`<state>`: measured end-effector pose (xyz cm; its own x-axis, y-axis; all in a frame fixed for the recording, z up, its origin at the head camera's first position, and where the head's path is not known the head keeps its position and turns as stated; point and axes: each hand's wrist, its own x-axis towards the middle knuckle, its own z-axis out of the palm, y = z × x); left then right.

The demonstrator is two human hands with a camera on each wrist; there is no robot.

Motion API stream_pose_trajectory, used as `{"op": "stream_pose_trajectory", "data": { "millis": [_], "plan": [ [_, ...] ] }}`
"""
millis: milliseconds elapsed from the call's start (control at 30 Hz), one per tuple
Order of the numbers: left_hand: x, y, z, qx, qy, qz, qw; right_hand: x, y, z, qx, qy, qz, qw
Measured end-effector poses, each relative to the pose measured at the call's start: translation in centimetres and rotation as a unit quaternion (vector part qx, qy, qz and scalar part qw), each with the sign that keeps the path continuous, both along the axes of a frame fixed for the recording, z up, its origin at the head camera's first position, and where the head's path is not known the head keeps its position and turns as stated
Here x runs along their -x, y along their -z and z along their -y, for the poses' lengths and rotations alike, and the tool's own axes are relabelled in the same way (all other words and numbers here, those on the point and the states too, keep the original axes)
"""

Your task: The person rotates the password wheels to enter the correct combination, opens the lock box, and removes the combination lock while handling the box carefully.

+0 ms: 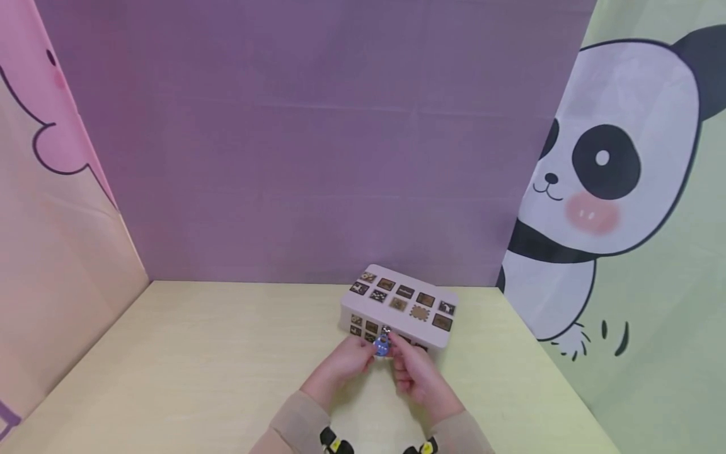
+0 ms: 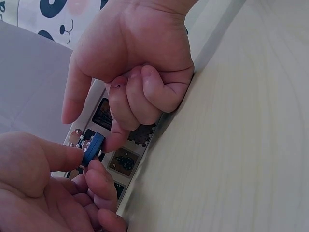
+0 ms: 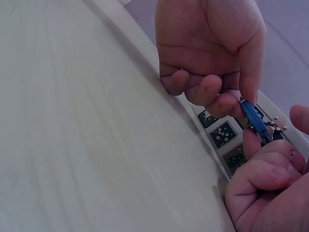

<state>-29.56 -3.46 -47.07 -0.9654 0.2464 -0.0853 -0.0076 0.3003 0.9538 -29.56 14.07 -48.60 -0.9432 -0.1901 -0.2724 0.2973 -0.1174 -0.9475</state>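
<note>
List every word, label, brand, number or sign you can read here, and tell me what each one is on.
No text can be read clearly.
Panda-print backdrop: a dark letter-like mark at the left wrist view's edge, cut off and unreadable.
Blue padlock: white marks, too small to read.
White box: printed pictures; no words can be made out.

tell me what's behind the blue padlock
The front of the pale box, its small pictures and metal clasp partly showing around the blue padlock. The patch directly behind the padlock is covered, so unseen.
</note>
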Motion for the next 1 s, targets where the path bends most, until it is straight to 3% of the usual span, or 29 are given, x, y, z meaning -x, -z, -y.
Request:
{"op": "stream_pose_trajectory", "data": {
  "millis": [367,1000],
  "plan": [
    [0.0,0.0,0.03,-0.003,0.003,-0.001,1.0,-0.03,-0.09,0.0,0.003,-0.004,0.001,1.0],
    [-0.28,-0.13,0.08,-0.001,0.004,-0.008,1.0,0.0,0.27,-0.1,-0.041,-0.022,-0.039,0.9982]
  ]
}}
